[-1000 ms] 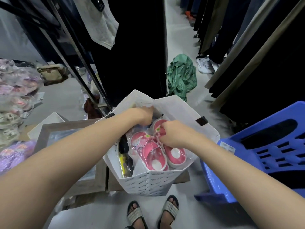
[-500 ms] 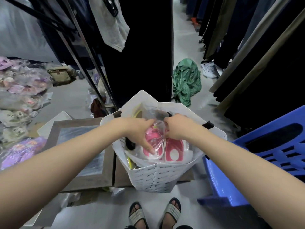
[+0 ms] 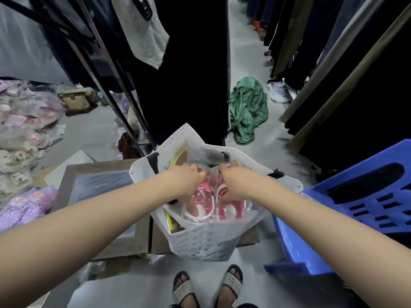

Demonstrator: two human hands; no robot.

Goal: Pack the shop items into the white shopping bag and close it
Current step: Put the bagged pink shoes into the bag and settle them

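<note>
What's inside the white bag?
Mostly pink shoes in clear plastic, which the left hand and right hand grip, and a yellow item at the edge. Whatever lies underneath is covered.

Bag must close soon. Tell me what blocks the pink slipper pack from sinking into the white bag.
Left hand and right hand grip the clear-wrapped pink-and-white slipper pack. A yellow packaged item fills the white printed shopping bag's near-left corner beside it, possibly crowding the pack.

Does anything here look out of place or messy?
Yes: a green garment lies crumpled on the floor, while other clothes hang. The white shopping bag stands upright, nothing spilled.
</note>
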